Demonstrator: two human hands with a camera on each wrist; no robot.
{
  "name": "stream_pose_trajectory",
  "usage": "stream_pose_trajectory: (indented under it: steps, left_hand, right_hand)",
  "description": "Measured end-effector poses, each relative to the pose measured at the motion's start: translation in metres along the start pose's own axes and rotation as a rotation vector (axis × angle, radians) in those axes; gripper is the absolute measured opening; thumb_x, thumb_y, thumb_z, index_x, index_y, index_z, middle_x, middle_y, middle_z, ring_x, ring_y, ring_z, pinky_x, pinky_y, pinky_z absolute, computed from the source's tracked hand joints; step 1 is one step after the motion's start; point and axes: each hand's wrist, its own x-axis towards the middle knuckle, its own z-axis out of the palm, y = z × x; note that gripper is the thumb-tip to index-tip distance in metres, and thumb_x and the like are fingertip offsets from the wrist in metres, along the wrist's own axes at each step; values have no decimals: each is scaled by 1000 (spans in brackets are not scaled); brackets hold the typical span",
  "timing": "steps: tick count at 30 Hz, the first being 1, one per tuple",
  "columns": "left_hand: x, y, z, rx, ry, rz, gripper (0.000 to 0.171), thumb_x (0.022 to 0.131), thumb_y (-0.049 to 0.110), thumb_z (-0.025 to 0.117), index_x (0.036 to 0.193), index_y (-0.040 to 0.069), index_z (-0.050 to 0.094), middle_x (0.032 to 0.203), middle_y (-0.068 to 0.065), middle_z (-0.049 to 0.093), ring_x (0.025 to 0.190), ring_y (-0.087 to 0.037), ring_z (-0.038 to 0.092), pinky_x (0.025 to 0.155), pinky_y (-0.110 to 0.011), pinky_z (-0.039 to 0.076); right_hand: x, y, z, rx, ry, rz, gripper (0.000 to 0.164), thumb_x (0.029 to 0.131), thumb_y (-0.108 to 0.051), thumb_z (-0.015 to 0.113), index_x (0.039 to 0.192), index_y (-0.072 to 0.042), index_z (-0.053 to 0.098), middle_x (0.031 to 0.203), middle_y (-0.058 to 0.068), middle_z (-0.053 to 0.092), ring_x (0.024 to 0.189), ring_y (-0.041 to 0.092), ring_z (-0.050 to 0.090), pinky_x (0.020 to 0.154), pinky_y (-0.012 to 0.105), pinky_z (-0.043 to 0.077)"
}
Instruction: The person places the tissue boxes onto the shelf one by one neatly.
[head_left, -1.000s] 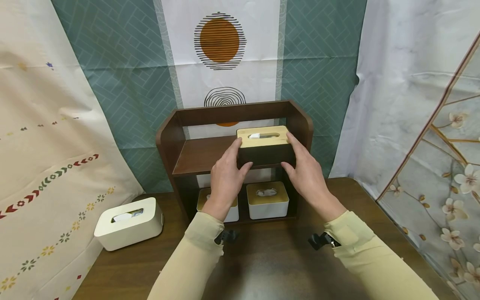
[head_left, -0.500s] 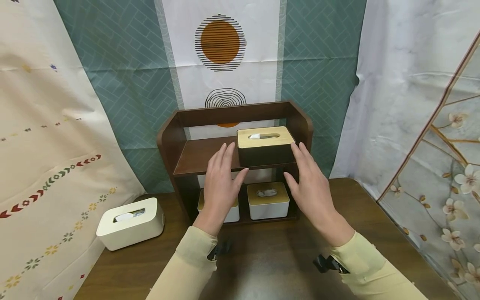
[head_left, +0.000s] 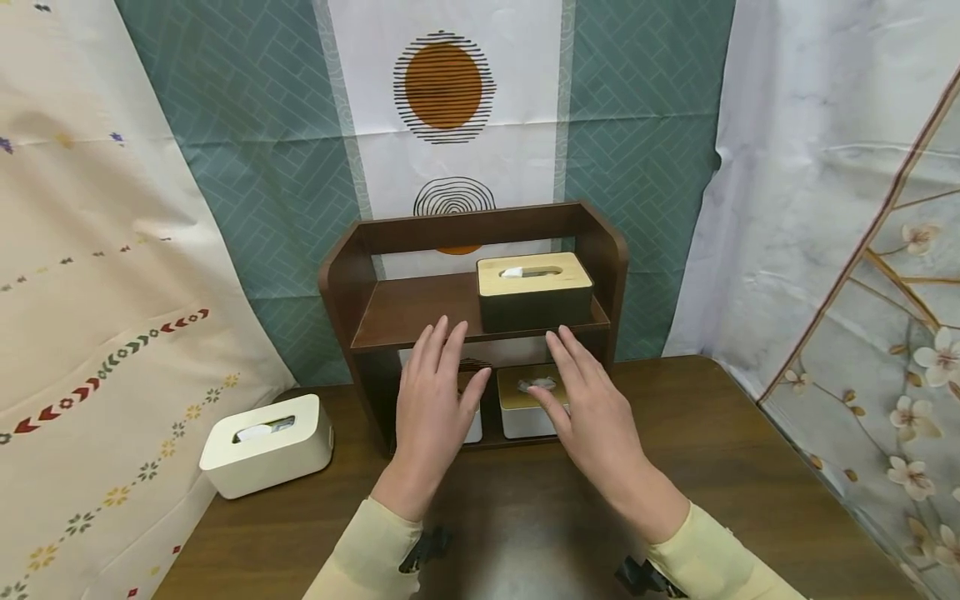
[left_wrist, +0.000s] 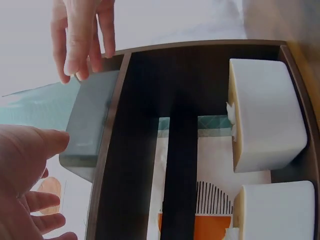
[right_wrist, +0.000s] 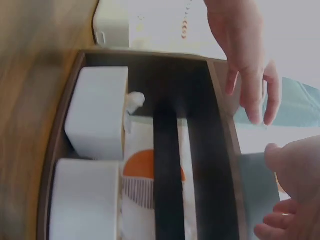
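Note:
A black tissue box [head_left: 536, 308] with a light wooden lid sits at the right of the upper shelf in a dark brown desk shelf [head_left: 420, 305]. Both hands are off it, in front of and below it in the head view. My left hand [head_left: 433, 400] has its fingers extended and holds nothing. To its right, my right hand [head_left: 596, 408] is also bare, fingers stretched toward the shelf. Behind the hands, two white tissue boxes with wooden lids stand in the lower compartment. The right wrist view shows one white tissue box [right_wrist: 97, 112] whole; my right hand overlaps the other in the head view.
A cream tissue box [head_left: 266, 446] stands on the brown table [head_left: 517, 517], left of the shelf. Patterned cloths hang at the back and both sides, with the green and white cloth [head_left: 450, 158] right behind the shelf.
Both hands have let go of the black tissue box, moving back and down from it. The box stays on the upper shelf.

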Motion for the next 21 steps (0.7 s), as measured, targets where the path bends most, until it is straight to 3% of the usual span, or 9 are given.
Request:
stream_pose_trajectory:
  steps: [9, 21]
  left_hand:
    - [-27, -9, -10, 31, -30, -32, 68, 103, 28, 83, 161, 8, 55, 169, -21, 48, 157, -43, 43, 122, -65, 40]
    - [-50, -26, -23, 72, -19, -49, 68, 101, 30, 85, 158, 5, 58, 166, -22, 51, 156, -45, 44, 120, -67, 41]
  right_hand:
    - [-11, -22, 17, 25, -106, -11, 80, 98, -33, 87, 164, -5, 51, 168, 18, 50, 158, 35, 43, 116, 57, 49]
    - [-17, -47, 41, 60, -160, -94, 74, 103, -36, 81, 163, -5, 52, 166, 17, 53, 157, 34, 46, 120, 54, 46]
